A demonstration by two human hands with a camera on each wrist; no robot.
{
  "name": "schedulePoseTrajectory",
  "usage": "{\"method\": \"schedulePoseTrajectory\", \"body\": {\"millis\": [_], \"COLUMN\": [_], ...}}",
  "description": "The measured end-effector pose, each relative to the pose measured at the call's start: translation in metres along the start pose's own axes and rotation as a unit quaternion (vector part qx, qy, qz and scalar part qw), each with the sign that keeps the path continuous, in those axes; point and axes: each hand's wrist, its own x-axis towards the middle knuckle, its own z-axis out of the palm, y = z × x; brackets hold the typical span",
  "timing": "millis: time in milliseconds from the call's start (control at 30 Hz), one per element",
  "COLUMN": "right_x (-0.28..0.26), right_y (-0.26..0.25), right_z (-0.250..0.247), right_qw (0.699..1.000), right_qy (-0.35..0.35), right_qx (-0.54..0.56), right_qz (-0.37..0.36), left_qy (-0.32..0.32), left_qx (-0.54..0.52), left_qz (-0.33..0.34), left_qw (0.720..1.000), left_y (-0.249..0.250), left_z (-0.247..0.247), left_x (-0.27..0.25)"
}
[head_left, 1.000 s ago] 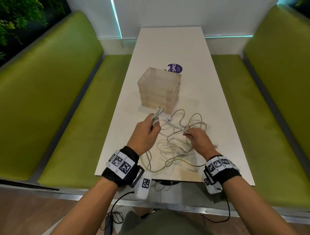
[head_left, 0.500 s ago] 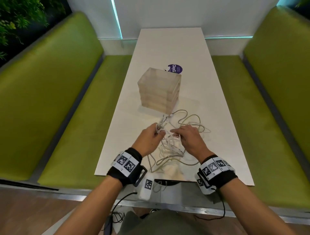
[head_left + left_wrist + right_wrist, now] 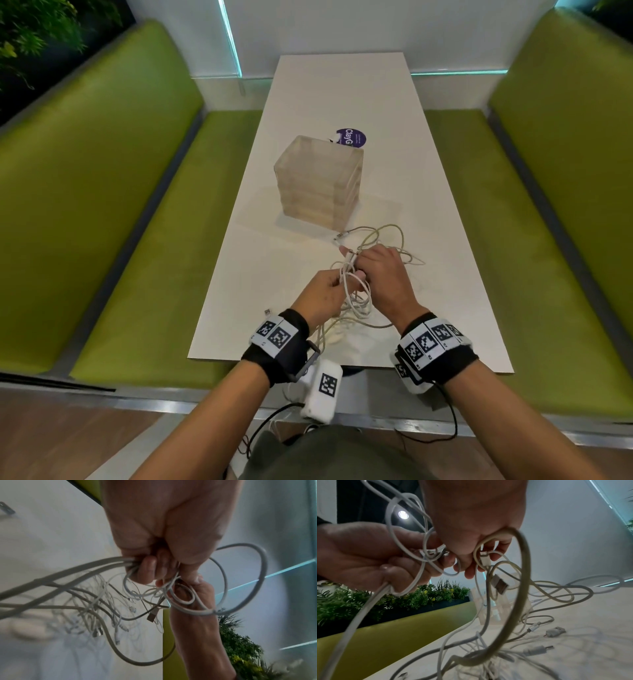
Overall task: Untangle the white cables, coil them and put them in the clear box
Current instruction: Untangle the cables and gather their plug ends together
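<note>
Head cam: white cables (image 3: 356,294) gripped betw. both hands (image 3: 359,277).

A café booth: green benches (image 3: 113,192) flanking a white table (image 3: 342,89).

Both forearms reach forward side by side, each wrist wrapped in a black band with printed markers. The left hand (image 3: 322,294) is a closed fist, fingers (image 3: 147,569) curled round a bundle of cables (image 3: 356,291). The right hand (image 3: 383,277) sits just beside it, knuckles up, its fingers (image 3: 471,568) curled down and pinching cable strands. The two hands nearly touch.
</note>
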Motion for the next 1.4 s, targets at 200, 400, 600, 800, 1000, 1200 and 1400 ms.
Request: {"method": "schedulePoseTrajectory", "body": {"millis": [200,400,600,800,1000,1200,1400], "right_x": [-0.001,0.001,-0.002,-0.005,-0.005,-0.004,0.003], "right_y": [-0.004,-0.004,-0.011,0.01,0.01,0.004,0.001], "right_z": [0.002,0.0,-0.012,0.003,0.015,-0.005,-0.008], "right_qw": [0.998,0.999,0.993,0.995,0.996,0.962,0.941], "right_qy": [-0.005,0.014,-0.034,-0.015,-0.008,-0.065,-0.088], "right_qx": [-0.051,-0.036,0.037,0.044,0.076,0.224,0.229], "right_qz": [-0.023,0.004,0.105,0.084,0.043,0.143,0.232], "left_qy": [0.022,0.034,0.034,0.078,0.138,0.134,0.126], "left_qx": [0.118,0.059,0.048,0.017,0.004,0.025,0.022], "left_qz": [-0.013,-0.022,0.007,0.063,0.036,0.012,0.011], "left_qw": [0.993,0.997,0.998,0.995,0.99,0.991,0.992], "left_y": [-0.002,-0.002,-0.005,0.0,-0.01,-0.022,-0.023], "left_z": [-0.004,-0.005,-0.004,-0.014,-0.02,-0.039,-0.035], "left_x": [0.009,0.01,0.011,0.004,0.006,0.011,0.012]}}
